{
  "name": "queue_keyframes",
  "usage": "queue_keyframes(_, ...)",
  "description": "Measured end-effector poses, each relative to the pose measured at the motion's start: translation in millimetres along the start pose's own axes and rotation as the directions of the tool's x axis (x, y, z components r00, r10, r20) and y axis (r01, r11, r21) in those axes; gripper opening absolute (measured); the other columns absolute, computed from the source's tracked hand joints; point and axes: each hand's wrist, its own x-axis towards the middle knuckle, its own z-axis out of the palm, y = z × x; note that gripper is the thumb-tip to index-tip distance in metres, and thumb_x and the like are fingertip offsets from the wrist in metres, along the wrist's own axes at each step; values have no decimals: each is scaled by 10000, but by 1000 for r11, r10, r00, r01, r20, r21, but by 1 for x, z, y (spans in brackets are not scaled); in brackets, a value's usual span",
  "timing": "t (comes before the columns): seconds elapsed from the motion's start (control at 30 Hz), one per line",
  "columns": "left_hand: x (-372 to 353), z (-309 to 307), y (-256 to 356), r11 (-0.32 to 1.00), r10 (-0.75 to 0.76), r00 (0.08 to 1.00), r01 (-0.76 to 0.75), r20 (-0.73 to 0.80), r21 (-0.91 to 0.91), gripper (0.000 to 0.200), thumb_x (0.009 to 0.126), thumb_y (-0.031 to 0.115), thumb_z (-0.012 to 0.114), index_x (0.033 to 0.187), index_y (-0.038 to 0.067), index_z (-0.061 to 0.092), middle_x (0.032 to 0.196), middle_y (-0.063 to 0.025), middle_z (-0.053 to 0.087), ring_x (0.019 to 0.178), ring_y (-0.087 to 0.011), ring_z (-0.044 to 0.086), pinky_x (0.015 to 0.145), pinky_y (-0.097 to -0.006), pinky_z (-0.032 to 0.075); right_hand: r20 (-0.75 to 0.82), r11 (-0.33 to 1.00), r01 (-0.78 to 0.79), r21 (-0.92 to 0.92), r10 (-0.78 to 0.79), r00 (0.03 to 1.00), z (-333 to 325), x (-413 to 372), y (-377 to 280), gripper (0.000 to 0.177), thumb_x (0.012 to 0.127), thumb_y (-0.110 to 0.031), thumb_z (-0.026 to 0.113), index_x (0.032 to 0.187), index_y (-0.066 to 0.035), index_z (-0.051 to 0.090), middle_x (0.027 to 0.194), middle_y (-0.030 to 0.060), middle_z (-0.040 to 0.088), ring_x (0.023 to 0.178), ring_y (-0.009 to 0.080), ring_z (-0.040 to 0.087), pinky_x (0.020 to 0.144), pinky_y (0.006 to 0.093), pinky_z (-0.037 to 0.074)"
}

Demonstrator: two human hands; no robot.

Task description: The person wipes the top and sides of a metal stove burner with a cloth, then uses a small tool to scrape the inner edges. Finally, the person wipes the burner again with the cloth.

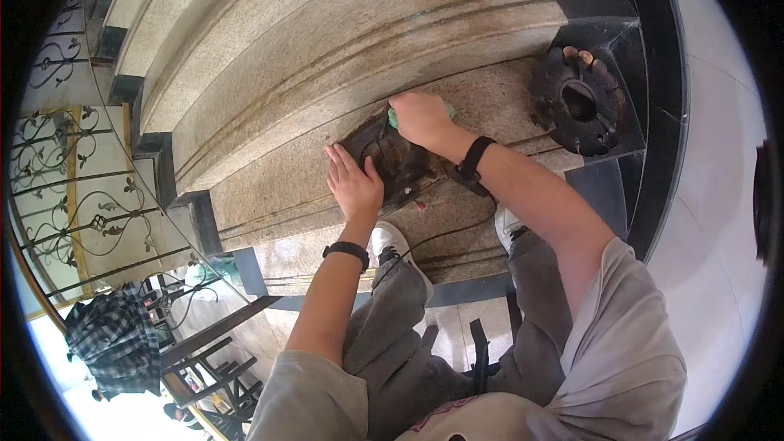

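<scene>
A dark, roughly square piece [390, 155] with a worn, shiny surface lies on the stone step between my hands; what kind of object it is I cannot make out. My right hand [421, 121] is closed around a green cloth [395, 118], pressed at the far right corner of that piece. Only the cloth's edges show beyond the fingers. Fingers stretched out, my left hand [354, 184] lies along the left edge of the dark piece and seems to touch it. A small red bit [420, 206] shows near its lower edge.
A dark flower-shaped base [600, 106] with a round hole stands at the step's right end. A thin black cable [445, 233] runs near my white shoes [396, 245]. Stone stairs [327, 57] rise ahead; iron railing [90, 212] and a checked shirt [118, 339] are at left.
</scene>
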Motion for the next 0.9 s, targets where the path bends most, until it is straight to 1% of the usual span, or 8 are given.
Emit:
queue_keyframes(0.1, 0, 0, 0, 1000, 6, 1000, -6, -7, 0, 697, 1046, 387, 477, 1537, -81, 318, 1615, -297, 292, 1414, -434, 408, 1156, -551, 305, -39, 997, 60, -43, -62, 997, 0, -8, 3, 137, 852, -130, 661, 949, -96, 751, 943, 108, 748, 943, 318, 728, 769, 438, 590)
queue_keyframes(0.17, 1, -1, 1, 1000, -1, 1000, 1, 0, -4, 697, 1046, 387, 477, 1538, -80, 316, 1614, -296, 293, 1415, -434, 407, 1156, -552, 305, 119, 998, 64, -21, -61, 991, -11, -19, 0, 135, 842, -124, 656, 930, -88, 753, 948, 120, 748, 942, 329, 728, 767, 443, 587)
queue_keyframes(0.3, 0, -3, 1, 1000, -3, 1000, 3, -2, -22, 698, 1046, 383, 478, 1543, -78, 309, 1615, -293, 293, 1422, -432, 400, 1156, -552, 304, 116, 985, 166, -40, -161, 980, -15, -46, -3, 123, 823, -119, 665, 895, -80, 757, 956, 133, 748, 947, 335, 728, 765, 445, 586)
queue_keyframes(0.4, 0, -4, 2, 1000, -6, 1000, 6, 9, -21, 699, 1046, 381, 477, 1541, -83, 307, 1613, -301, 291, 1430, -433, 391, 1157, -551, 302, 276, 982, 173, -80, -145, 950, -22, -56, -9, 117, 816, -120, 664, 868, -79, 760, 944, 134, 748, 941, 335, 727, 767, 441, 585)
queue_keyframes(0.5, 1, -6, 2, 999, -5, 1000, 6, 10, -37, 701, 1046, 379, 477, 1537, -92, 307, 1608, -311, 293, 1438, -434, 381, 1159, -547, 302, 254, 986, 129, -102, -99, 962, -18, -56, -13, 124, 814, -125, 661, 866, -73, 761, 944, 131, 749, 941, 322, 729, 768, 433, 583)
queue_keyframes(0.67, 0, -3, 1, 999, 7, 1000, -7, -8, -40, 703, 1046, 378, 476, 1534, -99, 305, 1602, -317, 299, 1441, -435, 377, 1158, -546, 305, 5, 991, 83, -107, -83, 997, -2, -33, -12, 129, 825, -138, 659, 869, -82, 766, 976, 136, 755, 957, 300, 734, 763, 427, 583)
queue_keyframes(0.77, 0, -3, 1, 1000, -4, 1000, 4, 7, -26, 698, 1047, 377, 475, 1534, -95, 308, 1602, -312, 304, 1440, -431, 380, 1155, -546, 310, 84, 998, 3, -64, 3, 996, -3, -14, -14, 142, 825, -144, 654, 890, -87, 767, 957, 144, 750, 950, 301, 734, 764, 436, 585)
queue_keyframes(0.9, 2, -1, 1, 1000, -12, 1000, 12, -3, 21, 696, 1044, 383, 481, 1537, -81, 315, 1605, -298, 309, 1423, -421, 400, 1146, -546, 322, 25, 999, 12, -42, -11, 1000, 1, 3, -5, 153, 830, -142, 647, 910, -86, 765, 933, 140, 749, 909, 313, 738, 753, 444, 589)
